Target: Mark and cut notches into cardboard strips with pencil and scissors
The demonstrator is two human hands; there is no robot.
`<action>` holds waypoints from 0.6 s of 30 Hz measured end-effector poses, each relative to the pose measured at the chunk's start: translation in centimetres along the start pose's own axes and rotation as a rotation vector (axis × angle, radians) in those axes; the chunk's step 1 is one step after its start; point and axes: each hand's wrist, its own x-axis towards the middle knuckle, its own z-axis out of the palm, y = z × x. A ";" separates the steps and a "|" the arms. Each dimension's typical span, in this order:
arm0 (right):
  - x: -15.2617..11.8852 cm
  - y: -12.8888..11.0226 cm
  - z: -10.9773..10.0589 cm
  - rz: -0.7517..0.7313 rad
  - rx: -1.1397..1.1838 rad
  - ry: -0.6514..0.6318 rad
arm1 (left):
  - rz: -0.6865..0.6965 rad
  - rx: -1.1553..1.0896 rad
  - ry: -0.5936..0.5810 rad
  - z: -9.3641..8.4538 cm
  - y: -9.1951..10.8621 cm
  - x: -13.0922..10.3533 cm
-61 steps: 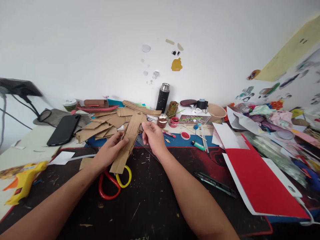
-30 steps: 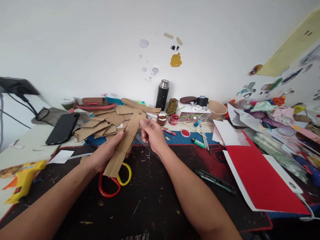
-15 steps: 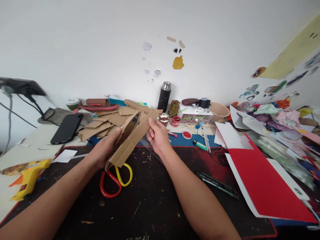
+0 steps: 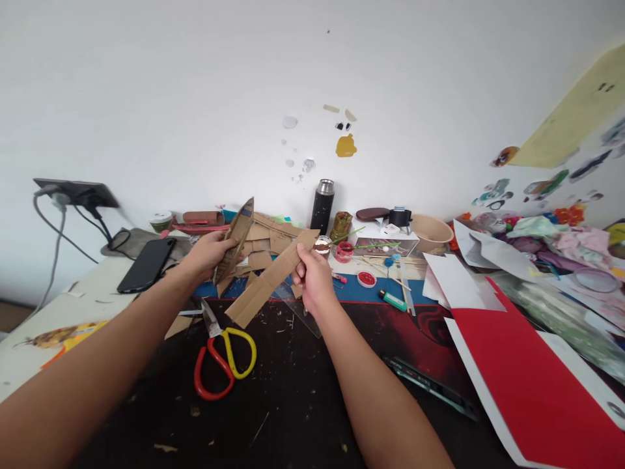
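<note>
My left hand (image 4: 211,253) grips a folded cardboard piece (image 4: 238,236), held tilted over the cardboard scraps at the back. My right hand (image 4: 312,275) pinches the upper end of a flat, creased cardboard strip (image 4: 268,281), which slants down to the left. The two pieces are apart from each other. On the dark mat just below them lie scissors (image 4: 222,355) with one red and one yellow handle, their blades pointing up and left. More cardboard scraps (image 4: 261,244) are partly hidden behind my hands and the pieces.
A black phone (image 4: 146,266) and a partly hidden yellow glue gun (image 4: 81,333) lie left. A black flask (image 4: 323,207) stands at the back. To the right are a utility knife (image 4: 432,384), a green lighter (image 4: 393,300) and red card (image 4: 541,384).
My left hand has moved left and up with the folded cardboard, away from the strip in my right hand. The scissors' blades now show. The camera view has tilted slightly up.
</note>
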 end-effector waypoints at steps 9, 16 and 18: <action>0.0 0.8 0.0 -0.024 -0.017 -0.043 | 0.160 0.390 0.106 0.4 0.5 4.0; -0.1 1.1 0.1 -0.038 -0.056 -0.074 | 0.306 0.555 0.147 1.5 1.5 4.1; -0.1 1.2 0.2 -0.039 -0.067 -0.079 | 0.336 0.551 0.146 1.6 1.7 2.6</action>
